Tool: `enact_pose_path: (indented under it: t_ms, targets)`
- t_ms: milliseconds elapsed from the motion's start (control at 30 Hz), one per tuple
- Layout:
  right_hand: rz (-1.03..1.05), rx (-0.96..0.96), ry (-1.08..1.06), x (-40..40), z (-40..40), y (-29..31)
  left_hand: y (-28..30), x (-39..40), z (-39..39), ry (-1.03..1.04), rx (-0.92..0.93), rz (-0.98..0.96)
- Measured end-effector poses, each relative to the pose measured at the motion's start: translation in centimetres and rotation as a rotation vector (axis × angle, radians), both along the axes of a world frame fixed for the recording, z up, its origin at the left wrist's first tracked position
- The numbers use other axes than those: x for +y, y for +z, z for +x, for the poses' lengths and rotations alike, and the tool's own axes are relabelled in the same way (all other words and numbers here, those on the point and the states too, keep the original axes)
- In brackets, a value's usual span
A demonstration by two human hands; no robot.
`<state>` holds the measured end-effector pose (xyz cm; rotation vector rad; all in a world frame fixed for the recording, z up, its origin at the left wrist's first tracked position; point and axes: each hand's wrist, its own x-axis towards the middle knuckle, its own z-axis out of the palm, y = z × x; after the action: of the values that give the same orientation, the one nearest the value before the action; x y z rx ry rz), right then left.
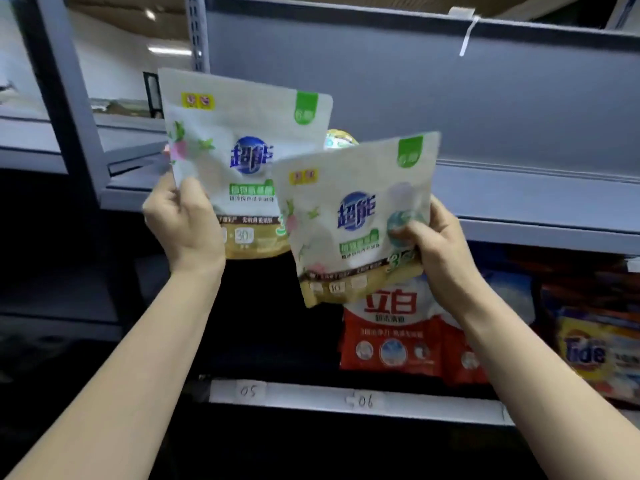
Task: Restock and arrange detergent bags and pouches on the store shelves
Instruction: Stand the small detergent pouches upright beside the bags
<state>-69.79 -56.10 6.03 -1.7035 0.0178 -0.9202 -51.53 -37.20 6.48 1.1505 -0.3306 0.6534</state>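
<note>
**Two white detergent pouches held up before the grey shelf**

Head view: the left hand [187, 223] grips the lower left corner of a white, gold-bottomed stand-up detergent pouch with a blue logo [242, 150], thumb across its front, fingers curled behind. The pouch is raised upright in front of the grey metal shelf [519, 206], its top edge level with the shelf's grey back panel [381, 81].

The right hand [440, 251] clutches a second white and gold pouch of the same design [349, 220] at its lower right edge — thumb pressed on the front, fingers wrapped round the side. This pouch tilts slightly to the left and overlaps the lower right corner of the first one, nearer the camera.

Behind the pouches a small rounded pale package [337, 138] peeks out on the shelf; its details are too blurred to read.

On the shelf level below, a red and white detergent bag [391, 337] stands upright just under the right-hand pouch, with a yellow-orange Tide bag [595, 351] further right. A white label strip [346, 396] along the lower shelf edge carries handwritten "05" and "06".
</note>
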Motion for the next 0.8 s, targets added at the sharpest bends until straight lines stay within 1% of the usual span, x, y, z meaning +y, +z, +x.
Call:
enact_pose_path:
  t_ms: [100,133,267,300,367,433,533,600,667,733,800]
  targets:
    - [-0.039,0.140,-0.072,0.5,-0.8,-4.2,-4.0,1.2,-0.7,0.095,0.084,0.082]
    - [-0.023,0.196,-0.112,0.5,-0.8,-5.7,-5.3,1.6,-0.9,0.121,0.125,0.105]
    - [0.200,0.380,-0.225,0.1,0.5,-11.2,-10.5,2.9,-0.6,0.194,0.311,0.184]
    - [0.206,0.434,-0.261,-0.1,1.3,-12.3,-11.9,3.0,-0.4,0.203,0.342,0.209]
    - [0.166,0.542,-0.333,-0.4,3.1,-14.3,-14.5,3.0,-0.1,0.164,0.383,0.227]
    - [0.182,0.621,-0.371,-0.6,5.4,-15.8,-16.8,2.8,0.5,0.093,0.446,0.243]
    - [0.187,0.651,-0.375,-0.3,9.5,-16.9,-19.7,2.0,2.0,-0.012,0.545,0.309]
    - [0.160,0.629,-0.384,-0.3,12.5,-17.2,-21.2,1.2,3.4,-0.084,0.602,0.338]
    - [0.200,0.593,-0.386,-0.3,15.1,-17.6,-22.5,0.3,4.6,-0.151,0.646,0.368]
    - [0.228,0.562,-0.391,-0.6,17.3,-18.5,-23.5,-0.4,5.4,-0.225,0.667,0.354]
    - [0.299,0.512,-0.394,-1.3,19.2,-19.4,-23.8,-1.2,5.9,-0.296,0.680,0.285]
